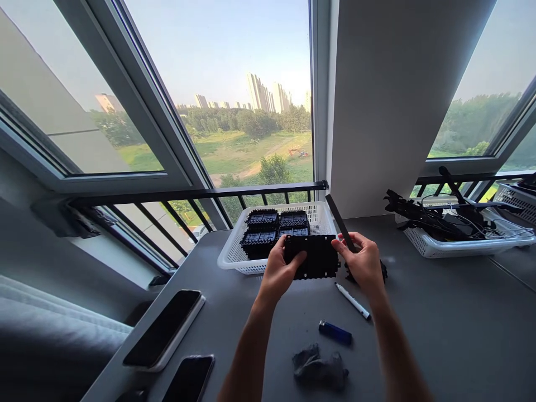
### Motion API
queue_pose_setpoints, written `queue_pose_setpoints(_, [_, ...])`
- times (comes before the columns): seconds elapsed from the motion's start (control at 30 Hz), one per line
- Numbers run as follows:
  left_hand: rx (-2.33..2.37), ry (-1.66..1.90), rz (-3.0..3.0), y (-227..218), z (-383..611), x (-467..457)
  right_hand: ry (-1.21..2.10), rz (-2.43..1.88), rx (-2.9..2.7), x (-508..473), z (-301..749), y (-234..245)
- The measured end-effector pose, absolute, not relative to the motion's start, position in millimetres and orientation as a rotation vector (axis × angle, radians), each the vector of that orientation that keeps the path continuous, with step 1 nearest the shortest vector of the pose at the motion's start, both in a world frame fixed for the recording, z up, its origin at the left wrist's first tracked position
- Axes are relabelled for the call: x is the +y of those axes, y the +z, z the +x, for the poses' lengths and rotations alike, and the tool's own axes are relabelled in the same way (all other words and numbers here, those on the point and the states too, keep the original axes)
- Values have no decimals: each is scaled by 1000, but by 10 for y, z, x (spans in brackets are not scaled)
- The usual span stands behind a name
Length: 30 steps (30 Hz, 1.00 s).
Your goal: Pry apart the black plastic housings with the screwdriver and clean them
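Note:
My left hand (281, 269) grips the left end of a flat black plastic panel (316, 257) with notched edges, thumb across its face. At the panel's right end, my right hand (363, 261) is closed around a thin black strip (340, 222) that points up and to the left. Its thumb touches the panel's upper right corner. Behind the panel is a white plastic basket (232, 262) with several stacks of similar black parts (260, 237) inside. Another dark notched piece (384, 271) lies on the table, mostly hidden by my right hand.
On the grey table (439, 312) lie a white marker (352, 301), a blue lighter (335, 332) and a crumpled dark cloth (319, 367). Two phones (165, 329) (189, 379) are at the left edge. A second white basket (452, 247) holds tangled black parts and cables. A railing and window stand behind.

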<state>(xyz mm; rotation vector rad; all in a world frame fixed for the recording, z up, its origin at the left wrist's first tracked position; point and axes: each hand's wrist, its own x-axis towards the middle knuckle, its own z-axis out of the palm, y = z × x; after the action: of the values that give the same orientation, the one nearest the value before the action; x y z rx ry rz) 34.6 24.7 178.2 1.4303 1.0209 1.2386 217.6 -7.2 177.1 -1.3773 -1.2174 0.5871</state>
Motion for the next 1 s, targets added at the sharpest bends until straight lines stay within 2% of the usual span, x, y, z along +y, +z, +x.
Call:
queue_pose_setpoints(0.37, [1195, 1252, 1508, 1707, 308, 279, 910, -1196, -1159, -94, 2137, 1771])
queue_pose_setpoints(0.7, [984, 1503, 1040, 1672, 339, 335, 1155, -1106, -1036, -73, 2149, 1778])
queue_pose_setpoints(0.83, [951, 1366, 1063, 1727, 339, 292, 1198, -1066, -1011, -70, 2093, 1779])
queue_pose_setpoints(1.0, [1005, 1207, 1316, 1802, 320, 254, 1068, -1103, -1058, -47, 2090, 1732])
